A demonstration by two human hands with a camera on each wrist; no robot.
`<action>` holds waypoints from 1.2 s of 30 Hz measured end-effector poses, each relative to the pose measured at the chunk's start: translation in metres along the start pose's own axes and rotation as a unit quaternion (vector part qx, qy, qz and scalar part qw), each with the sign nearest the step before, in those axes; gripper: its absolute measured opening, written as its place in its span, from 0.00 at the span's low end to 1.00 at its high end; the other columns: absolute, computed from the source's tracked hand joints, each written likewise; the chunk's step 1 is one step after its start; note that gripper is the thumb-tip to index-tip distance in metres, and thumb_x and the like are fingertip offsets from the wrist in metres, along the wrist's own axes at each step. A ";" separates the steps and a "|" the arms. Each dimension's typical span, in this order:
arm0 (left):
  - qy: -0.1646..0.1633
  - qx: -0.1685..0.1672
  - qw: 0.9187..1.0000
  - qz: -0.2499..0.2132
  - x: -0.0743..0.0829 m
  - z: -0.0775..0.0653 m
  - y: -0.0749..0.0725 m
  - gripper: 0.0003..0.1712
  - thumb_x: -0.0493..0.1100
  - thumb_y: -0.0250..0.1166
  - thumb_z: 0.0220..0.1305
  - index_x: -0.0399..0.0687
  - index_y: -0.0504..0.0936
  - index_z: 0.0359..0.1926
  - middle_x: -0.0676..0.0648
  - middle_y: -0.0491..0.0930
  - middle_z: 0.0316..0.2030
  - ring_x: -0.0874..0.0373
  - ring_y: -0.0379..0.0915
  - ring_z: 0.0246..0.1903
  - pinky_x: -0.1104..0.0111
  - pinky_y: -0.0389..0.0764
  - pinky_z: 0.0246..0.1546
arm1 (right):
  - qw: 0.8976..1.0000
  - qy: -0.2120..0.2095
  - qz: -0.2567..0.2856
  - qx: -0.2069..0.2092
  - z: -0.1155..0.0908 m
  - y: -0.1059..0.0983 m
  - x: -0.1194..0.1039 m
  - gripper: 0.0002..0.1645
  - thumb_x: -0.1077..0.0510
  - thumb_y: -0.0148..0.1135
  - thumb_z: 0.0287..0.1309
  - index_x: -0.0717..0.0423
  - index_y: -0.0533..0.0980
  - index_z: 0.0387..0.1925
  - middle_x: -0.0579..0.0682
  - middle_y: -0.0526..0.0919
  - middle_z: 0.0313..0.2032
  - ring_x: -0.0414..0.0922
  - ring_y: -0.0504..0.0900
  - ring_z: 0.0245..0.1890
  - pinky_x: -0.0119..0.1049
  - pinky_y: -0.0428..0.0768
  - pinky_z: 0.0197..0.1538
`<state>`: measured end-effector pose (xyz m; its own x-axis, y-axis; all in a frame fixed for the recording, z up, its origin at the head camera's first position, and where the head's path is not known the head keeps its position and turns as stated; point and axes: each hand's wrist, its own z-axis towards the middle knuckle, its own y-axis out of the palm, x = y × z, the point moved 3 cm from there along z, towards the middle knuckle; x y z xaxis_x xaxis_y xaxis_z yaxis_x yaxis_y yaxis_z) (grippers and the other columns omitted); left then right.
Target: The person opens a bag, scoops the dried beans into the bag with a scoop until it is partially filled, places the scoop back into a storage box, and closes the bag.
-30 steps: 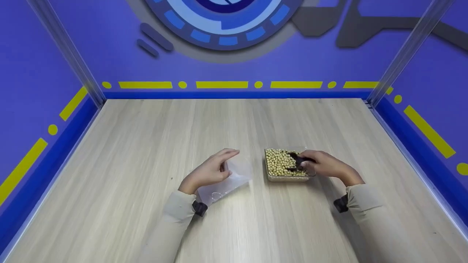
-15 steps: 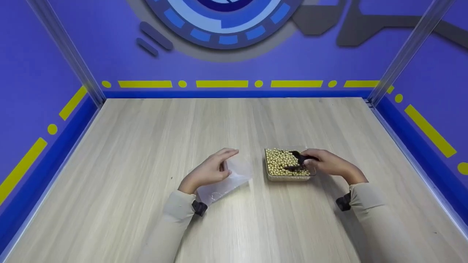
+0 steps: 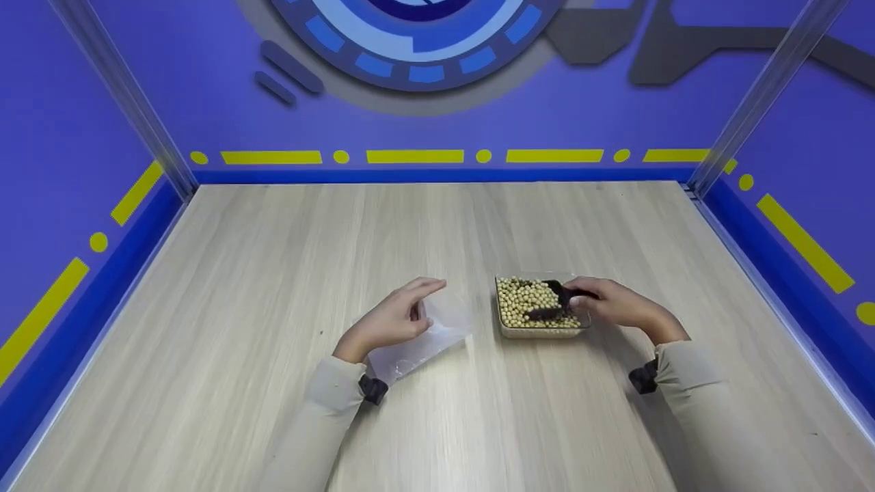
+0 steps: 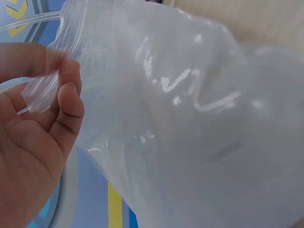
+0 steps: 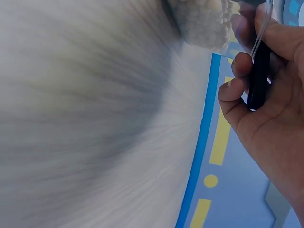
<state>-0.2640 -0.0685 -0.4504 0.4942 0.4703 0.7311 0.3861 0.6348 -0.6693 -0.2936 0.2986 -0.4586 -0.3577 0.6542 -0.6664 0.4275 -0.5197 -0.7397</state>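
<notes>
My left hand (image 3: 393, 321) holds a clear zip bag (image 3: 444, 328) by its mouth. In the left wrist view the zip edge (image 4: 52, 71) lies among the fingers, and the bag hangs away to the right. My right hand (image 3: 618, 307) grips the black handle of a scoop (image 3: 555, 311). The scoop's blade sits among pale yellow soybeans (image 3: 523, 301), with some beans inside it. These beans fill a clear rectangular container (image 3: 540, 334) right of the bag. In the right wrist view the fingers curl round the black handle (image 5: 259, 80) near the container's clear rim.
Everything stands on a pale wood-grain table (image 3: 273, 239). Blue printed panels (image 3: 437, 130) rise along its back and both sides, with metal posts (image 3: 759, 102) at the corners. A black strap (image 3: 644, 377) sits at each wrist.
My right hand has shifted slightly right and away, and more of the scoop shows above the beans. The left hand and the bag stay put.
</notes>
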 end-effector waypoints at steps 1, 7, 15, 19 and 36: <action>-0.001 0.000 1.000 0.001 0.000 0.000 0.000 0.35 0.30 0.56 0.59 0.38 0.63 0.69 0.42 0.64 0.67 0.64 0.67 0.31 0.73 0.73 0.35 | 1.000 0.000 0.000 0.000 0.000 0.000 0.000 0.21 0.54 0.50 0.70 0.58 0.72 0.59 0.58 0.78 0.53 0.49 0.77 0.49 0.43 0.75 0.48; 0.000 0.001 1.000 0.007 -0.001 0.000 0.000 0.35 0.30 0.56 0.59 0.39 0.63 0.69 0.43 0.65 0.67 0.63 0.67 0.31 0.72 0.74 0.36 | 1.000 0.009 0.008 0.005 -0.002 0.000 -0.001 0.22 0.55 0.49 0.70 0.61 0.71 0.61 0.63 0.75 0.57 0.58 0.75 0.56 0.52 0.74 0.54; -0.001 -0.002 1.000 0.006 -0.002 0.000 0.000 0.35 0.30 0.56 0.59 0.38 0.63 0.69 0.42 0.65 0.67 0.64 0.66 0.31 0.73 0.73 0.36 | 1.000 0.015 0.013 0.007 -0.002 0.000 0.001 0.24 0.56 0.49 0.70 0.64 0.68 0.62 0.67 0.71 0.60 0.62 0.72 0.59 0.56 0.72 0.57; 0.000 0.000 1.000 0.009 -0.001 0.001 -0.001 0.35 0.30 0.56 0.58 0.36 0.63 0.69 0.40 0.64 0.67 0.63 0.67 0.31 0.72 0.73 0.36 | 1.000 0.010 0.019 0.008 -0.001 0.000 0.000 0.22 0.57 0.49 0.70 0.63 0.70 0.61 0.64 0.75 0.56 0.57 0.76 0.53 0.49 0.74 0.51; -0.009 -0.006 1.000 0.001 -0.003 0.001 0.002 0.35 0.30 0.55 0.58 0.35 0.63 0.69 0.40 0.64 0.68 0.63 0.66 0.31 0.73 0.73 0.35 | 0.999 0.005 0.038 0.012 -0.003 0.000 0.006 0.24 0.55 0.48 0.71 0.63 0.70 0.62 0.65 0.72 0.61 0.60 0.70 0.61 0.41 0.73 0.57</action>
<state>-0.2652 -0.0685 -0.4534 0.4814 0.4826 0.7316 0.3935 0.6269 -0.6725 -0.2936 0.3039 -0.4629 -0.3158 0.6182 -0.7198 0.4329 -0.5812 -0.6891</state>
